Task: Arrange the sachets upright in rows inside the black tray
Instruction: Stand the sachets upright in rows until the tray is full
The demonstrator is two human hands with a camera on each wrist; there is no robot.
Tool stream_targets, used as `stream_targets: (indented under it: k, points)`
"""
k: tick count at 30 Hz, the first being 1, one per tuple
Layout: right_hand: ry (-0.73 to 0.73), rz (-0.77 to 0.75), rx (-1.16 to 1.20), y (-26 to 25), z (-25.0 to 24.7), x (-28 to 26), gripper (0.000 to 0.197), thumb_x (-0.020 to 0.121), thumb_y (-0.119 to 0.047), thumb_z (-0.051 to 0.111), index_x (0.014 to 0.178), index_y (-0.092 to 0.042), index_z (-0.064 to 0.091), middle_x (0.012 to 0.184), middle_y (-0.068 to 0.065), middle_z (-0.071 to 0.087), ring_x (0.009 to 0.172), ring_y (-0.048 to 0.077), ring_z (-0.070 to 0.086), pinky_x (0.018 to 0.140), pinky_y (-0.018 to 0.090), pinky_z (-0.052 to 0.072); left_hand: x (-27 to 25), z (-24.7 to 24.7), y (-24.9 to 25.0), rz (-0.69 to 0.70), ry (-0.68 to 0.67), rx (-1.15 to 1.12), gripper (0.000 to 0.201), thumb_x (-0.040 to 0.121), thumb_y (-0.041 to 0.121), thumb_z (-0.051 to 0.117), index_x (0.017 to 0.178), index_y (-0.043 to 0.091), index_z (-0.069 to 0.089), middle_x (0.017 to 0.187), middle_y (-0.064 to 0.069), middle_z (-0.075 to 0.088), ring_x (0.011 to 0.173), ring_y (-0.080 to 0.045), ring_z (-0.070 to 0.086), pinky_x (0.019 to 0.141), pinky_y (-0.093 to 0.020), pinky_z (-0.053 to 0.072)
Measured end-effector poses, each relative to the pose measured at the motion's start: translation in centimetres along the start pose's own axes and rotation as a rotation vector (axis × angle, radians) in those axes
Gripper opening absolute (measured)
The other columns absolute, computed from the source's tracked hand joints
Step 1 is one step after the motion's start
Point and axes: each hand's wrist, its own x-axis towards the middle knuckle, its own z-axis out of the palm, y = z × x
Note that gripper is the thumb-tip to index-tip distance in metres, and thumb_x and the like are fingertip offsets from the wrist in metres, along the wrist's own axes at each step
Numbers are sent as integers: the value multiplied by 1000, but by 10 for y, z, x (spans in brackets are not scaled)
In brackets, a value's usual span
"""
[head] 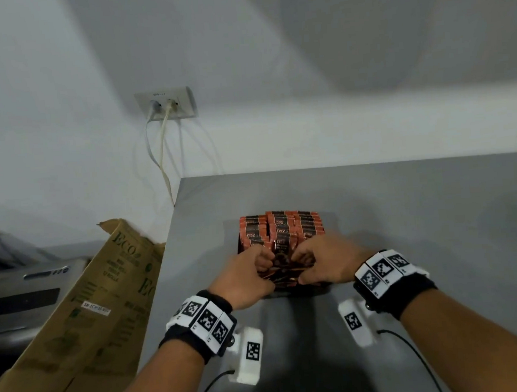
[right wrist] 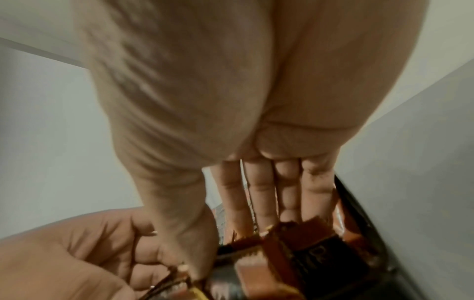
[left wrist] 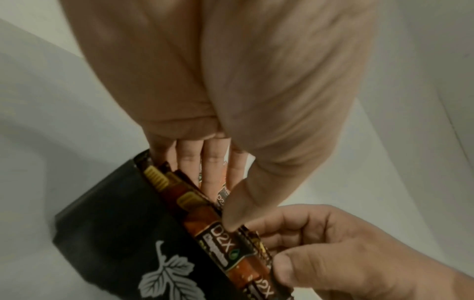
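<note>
A black tray [head: 302,291] stands on the grey table, and orange-brown sachets [head: 284,227] stand upright in rows in its far part. At the near end, my left hand [head: 262,266] and right hand [head: 305,264] meet over a loose bunch of sachets [head: 284,275] and pinch it from both sides. In the left wrist view my left hand [left wrist: 220,207] has its thumb on a D2X sachet [left wrist: 220,245] and its fingers behind the bunch, above the leaf-printed tray wall [left wrist: 115,233]. The right wrist view shows my right hand [right wrist: 225,249] reaching down into the sachets [right wrist: 295,253] by the tray rim [right wrist: 359,203].
An open cardboard box [head: 91,314] leans against the table's left edge, with a grey device [head: 22,292] beyond it. A wall socket [head: 167,105] with hanging cables sits behind the table's far left corner. Bare table [head: 437,229] stretches to the right of the tray.
</note>
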Motion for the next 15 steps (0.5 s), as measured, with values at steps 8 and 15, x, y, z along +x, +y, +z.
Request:
stream_targets:
  k: [8,15]
  points:
    - [74,-16,-37,3,14,3,33,87,-29,68,119,-29,66,108,-9,67,89,9,60,77,21,46,-1,1,-1,10,30,-2,40,83,7,68,111,31,56,109,13,63,105,-3,60,97,-25,51]
    - [109,-9,-130,-4,27,1,30,87,-25,64,116,-29,64,107,-2,66,94,20,64,81,36,56,-2,3,-1,36,66,19,34,83,8,67,104,33,57,105,13,64,100,-2,61,94,-25,52]
